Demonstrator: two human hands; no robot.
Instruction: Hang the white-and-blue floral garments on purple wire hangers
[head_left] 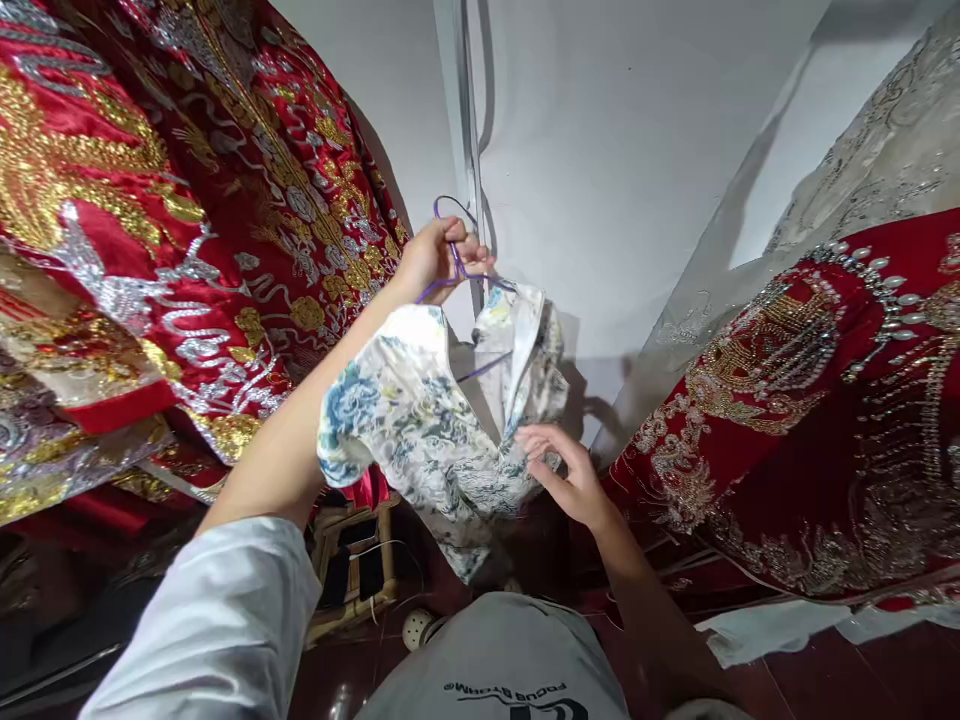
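My left hand (439, 258) is raised and closed round the hook of a purple wire hanger (452, 262). A small white dress with a blue floral print (420, 430) hangs from that hanger in front of a white wall. My right hand (562, 475) reaches in from the lower right, its fingers pinching the dress fabric along the open front edge. The hanger's lower wire shows through the open neckline.
Red garments with gold and silver embroidery (150, 200) hang close on the left. A red beaded gown (817, 420) and a pale sheer one (885, 150) hang on the right. Below are a small wooden stool (352, 570), a round white socket (415, 628) and a dark red floor.
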